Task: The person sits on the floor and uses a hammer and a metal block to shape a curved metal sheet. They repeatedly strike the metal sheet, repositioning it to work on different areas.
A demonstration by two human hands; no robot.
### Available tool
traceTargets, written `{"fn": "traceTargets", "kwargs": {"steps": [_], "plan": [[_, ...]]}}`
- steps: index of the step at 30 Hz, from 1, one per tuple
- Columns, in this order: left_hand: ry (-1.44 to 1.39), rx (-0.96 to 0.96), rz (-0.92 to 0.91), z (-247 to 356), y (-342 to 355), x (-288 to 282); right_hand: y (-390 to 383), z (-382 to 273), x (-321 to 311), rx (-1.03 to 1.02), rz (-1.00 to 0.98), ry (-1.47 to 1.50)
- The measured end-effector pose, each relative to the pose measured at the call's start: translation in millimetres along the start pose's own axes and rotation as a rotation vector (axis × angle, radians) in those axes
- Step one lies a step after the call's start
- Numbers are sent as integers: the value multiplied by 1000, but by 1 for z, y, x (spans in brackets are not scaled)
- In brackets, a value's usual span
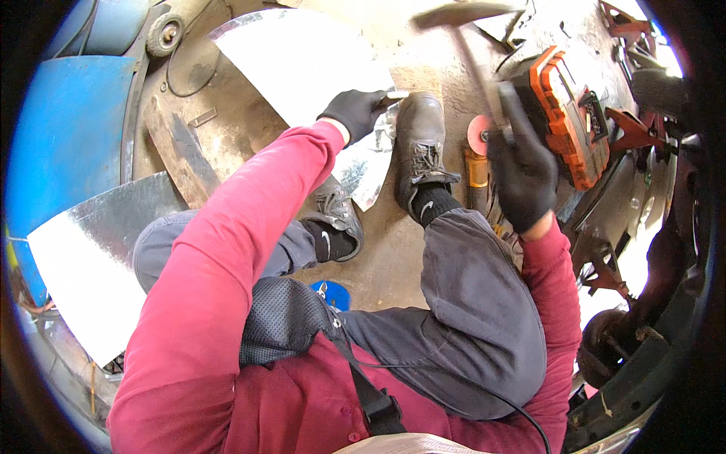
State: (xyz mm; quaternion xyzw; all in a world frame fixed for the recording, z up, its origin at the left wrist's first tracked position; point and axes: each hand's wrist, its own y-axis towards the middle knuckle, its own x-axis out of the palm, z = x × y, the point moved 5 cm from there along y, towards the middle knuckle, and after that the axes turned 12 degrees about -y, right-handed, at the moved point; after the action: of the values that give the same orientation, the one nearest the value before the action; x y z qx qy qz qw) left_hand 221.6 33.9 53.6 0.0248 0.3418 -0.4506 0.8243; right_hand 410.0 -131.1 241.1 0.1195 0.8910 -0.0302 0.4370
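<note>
My left hand in a black glove is closed on a short pale metal piece at the edge of a curved sheet of shiny metal, beside my right boot. My right hand, also gloved, grips the handle of a raised hammer, whose head is above and right of my left hand. An angle grinder with a pink disc lies near my right hand. A second curved metal sheet lies at my left.
An orange-and-black toolbox stands at the right among red metal stands and dark parts. At the left are blue panels, a wooden board, a small wheel and a cable. A small blue object lies between my legs.
</note>
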Motion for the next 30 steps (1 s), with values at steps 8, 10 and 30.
{"fn": "traceTargets", "kwargs": {"steps": [8, 10, 30], "plan": [[2, -27, -39, -11, 11, 4, -19, 36, 39, -22, -213, -234], [-109, -40, 13, -13, 12, -4, -14, 26, 31, 42, -152, -144], [-141, -37, 9, -19, -3, -2, -22, 29, 32, 68, -153, -156]]}}
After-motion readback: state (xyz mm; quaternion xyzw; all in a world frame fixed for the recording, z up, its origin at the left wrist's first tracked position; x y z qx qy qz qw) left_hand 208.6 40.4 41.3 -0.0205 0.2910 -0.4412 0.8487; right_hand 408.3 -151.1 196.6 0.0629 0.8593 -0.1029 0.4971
